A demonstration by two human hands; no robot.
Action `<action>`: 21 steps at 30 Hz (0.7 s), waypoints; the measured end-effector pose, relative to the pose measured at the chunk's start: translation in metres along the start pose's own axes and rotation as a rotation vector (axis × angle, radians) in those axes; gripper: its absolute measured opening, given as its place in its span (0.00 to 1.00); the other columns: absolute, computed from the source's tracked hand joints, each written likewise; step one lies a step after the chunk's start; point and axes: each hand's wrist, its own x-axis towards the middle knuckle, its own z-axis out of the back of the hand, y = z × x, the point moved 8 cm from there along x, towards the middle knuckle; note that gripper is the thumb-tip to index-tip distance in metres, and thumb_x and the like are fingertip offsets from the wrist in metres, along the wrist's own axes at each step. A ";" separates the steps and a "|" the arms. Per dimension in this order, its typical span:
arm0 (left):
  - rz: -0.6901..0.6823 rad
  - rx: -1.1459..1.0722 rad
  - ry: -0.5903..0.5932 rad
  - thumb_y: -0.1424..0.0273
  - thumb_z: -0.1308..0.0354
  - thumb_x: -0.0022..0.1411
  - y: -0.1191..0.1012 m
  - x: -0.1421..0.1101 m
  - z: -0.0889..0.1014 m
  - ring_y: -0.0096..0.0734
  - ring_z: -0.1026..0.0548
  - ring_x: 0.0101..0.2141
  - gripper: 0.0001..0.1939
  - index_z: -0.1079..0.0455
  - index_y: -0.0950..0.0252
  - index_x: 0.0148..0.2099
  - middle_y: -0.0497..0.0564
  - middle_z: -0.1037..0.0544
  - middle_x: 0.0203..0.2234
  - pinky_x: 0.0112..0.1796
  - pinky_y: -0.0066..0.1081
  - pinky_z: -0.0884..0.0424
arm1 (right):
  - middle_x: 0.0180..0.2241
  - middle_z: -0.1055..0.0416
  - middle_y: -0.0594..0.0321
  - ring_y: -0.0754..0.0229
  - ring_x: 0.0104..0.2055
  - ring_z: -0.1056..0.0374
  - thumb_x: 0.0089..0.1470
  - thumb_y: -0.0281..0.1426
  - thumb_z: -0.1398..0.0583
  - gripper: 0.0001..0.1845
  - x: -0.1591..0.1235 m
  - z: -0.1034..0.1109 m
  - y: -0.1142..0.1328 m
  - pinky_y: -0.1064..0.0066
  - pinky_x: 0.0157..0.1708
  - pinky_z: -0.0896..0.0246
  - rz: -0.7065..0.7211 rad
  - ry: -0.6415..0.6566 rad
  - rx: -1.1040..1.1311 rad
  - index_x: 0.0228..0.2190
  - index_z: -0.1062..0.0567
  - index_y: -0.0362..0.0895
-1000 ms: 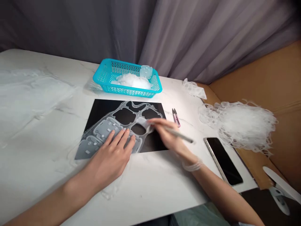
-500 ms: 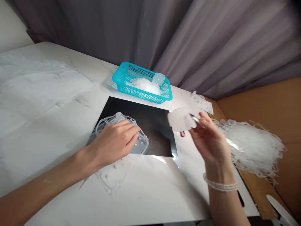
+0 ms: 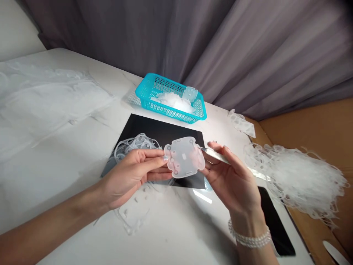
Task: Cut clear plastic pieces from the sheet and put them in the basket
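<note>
Both hands hold a small translucent silicone pad (image 3: 184, 157) above the black mat (image 3: 154, 134). My left hand (image 3: 132, 175) pinches the pad's left edge with its fingertips. Gripping the right edge is my right hand (image 3: 230, 178), which also carries a thin metal tool (image 3: 220, 156) along its fingers. Under my left hand, a translucent silicone frame with cut-out holes (image 3: 129, 145) rests on the mat. More translucent scraps (image 3: 134, 215) lie on the white table near my left wrist.
A turquoise basket (image 3: 154, 97) with white pads stands behind the mat. At the right, a heap of stringy silicone trimmings (image 3: 300, 176) covers a cardboard sheet. A dark phone (image 3: 271, 221) lies by my right wrist. Clear plastic sheets (image 3: 49, 99) cover the table's left.
My right hand lifted a pad off the frame and brought it back in front of me. My left hand left the frame and took the pad's left edge. The view shifted right.
</note>
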 end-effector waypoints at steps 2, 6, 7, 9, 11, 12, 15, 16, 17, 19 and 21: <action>0.009 -0.001 -0.026 0.67 0.36 0.63 0.000 0.000 0.002 0.28 0.18 0.39 0.10 0.20 0.60 0.47 0.50 0.15 0.39 0.44 0.23 0.24 | 0.41 0.18 0.56 0.52 0.47 0.22 0.67 0.41 0.50 0.22 0.000 0.000 -0.001 0.59 0.49 0.27 -0.031 0.007 0.010 0.40 0.18 0.47; 0.025 -0.019 -0.038 0.67 0.36 0.64 0.003 0.000 0.003 0.30 0.18 0.39 0.10 0.20 0.61 0.48 0.52 0.15 0.39 0.45 0.25 0.23 | 0.41 0.18 0.54 0.50 0.46 0.22 0.68 0.43 0.54 0.27 -0.001 0.002 -0.003 0.53 0.52 0.29 -0.063 -0.006 0.016 0.41 0.18 0.47; 0.027 -0.021 -0.035 0.68 0.37 0.65 0.003 0.000 0.003 0.31 0.18 0.40 0.10 0.20 0.62 0.48 0.53 0.15 0.39 0.45 0.26 0.23 | 0.41 0.18 0.54 0.49 0.46 0.22 0.68 0.43 0.54 0.27 0.000 0.003 -0.003 0.52 0.52 0.29 -0.065 -0.012 0.014 0.41 0.18 0.47; 0.033 -0.029 -0.030 0.68 0.38 0.65 0.005 0.000 0.003 0.33 0.18 0.41 0.10 0.20 0.64 0.47 0.54 0.16 0.40 0.46 0.28 0.23 | 0.42 0.18 0.54 0.50 0.46 0.22 0.68 0.43 0.54 0.27 0.000 0.005 -0.003 0.51 0.53 0.30 -0.067 -0.020 0.012 0.41 0.18 0.47; 0.029 -0.056 -0.057 0.69 0.39 0.65 0.005 0.000 0.005 0.37 0.19 0.45 0.11 0.20 0.66 0.47 0.57 0.17 0.43 0.49 0.32 0.24 | 0.42 0.18 0.54 0.50 0.46 0.22 0.68 0.43 0.54 0.27 0.000 0.006 -0.002 0.51 0.54 0.31 -0.061 -0.024 0.008 0.41 0.18 0.46; 0.025 -0.082 -0.092 0.69 0.39 0.65 0.006 -0.001 0.007 0.40 0.21 0.48 0.12 0.21 0.66 0.48 0.57 0.18 0.46 0.50 0.35 0.25 | 0.43 0.18 0.54 0.50 0.47 0.22 0.68 0.42 0.54 0.27 0.000 0.006 -0.001 0.51 0.55 0.32 -0.049 -0.030 0.002 0.40 0.18 0.46; 0.024 -0.213 -0.198 0.65 0.41 0.66 0.009 -0.002 0.013 0.43 0.28 0.57 0.18 0.26 0.64 0.56 0.57 0.24 0.56 0.55 0.40 0.29 | 0.43 0.19 0.55 0.49 0.49 0.23 0.68 0.43 0.53 0.26 -0.003 0.004 0.001 0.49 0.57 0.35 0.016 -0.055 -0.041 0.40 0.19 0.47; 0.042 -0.262 -0.194 0.62 0.42 0.67 0.011 -0.002 0.012 0.44 0.29 0.59 0.20 0.28 0.64 0.58 0.57 0.25 0.57 0.57 0.41 0.30 | 0.43 0.19 0.56 0.49 0.49 0.23 0.68 0.43 0.53 0.25 -0.004 0.001 -0.001 0.50 0.57 0.35 0.032 -0.049 -0.061 0.41 0.19 0.47; 0.066 -0.304 -0.167 0.59 0.45 0.68 0.012 -0.002 0.008 0.45 0.30 0.59 0.23 0.30 0.64 0.60 0.58 0.26 0.58 0.57 0.43 0.32 | 0.44 0.19 0.56 0.49 0.50 0.24 0.68 0.44 0.52 0.25 -0.006 -0.005 -0.004 0.50 0.57 0.35 0.037 -0.026 -0.077 0.41 0.19 0.48; 0.118 -0.353 -0.082 0.54 0.50 0.68 0.015 -0.001 -0.002 0.48 0.28 0.57 0.28 0.32 0.66 0.62 0.61 0.26 0.57 0.57 0.46 0.33 | 0.47 0.20 0.56 0.49 0.53 0.26 0.68 0.46 0.53 0.26 -0.010 -0.020 -0.015 0.51 0.57 0.35 -0.015 0.068 -0.098 0.43 0.19 0.47; 0.153 -0.375 -0.027 0.53 0.54 0.70 0.015 -0.001 -0.008 0.48 0.26 0.53 0.31 0.32 0.70 0.62 0.64 0.24 0.54 0.56 0.47 0.34 | 0.49 0.21 0.53 0.47 0.55 0.27 0.67 0.50 0.55 0.31 -0.015 -0.033 -0.025 0.51 0.58 0.36 -0.087 0.159 -0.097 0.45 0.20 0.46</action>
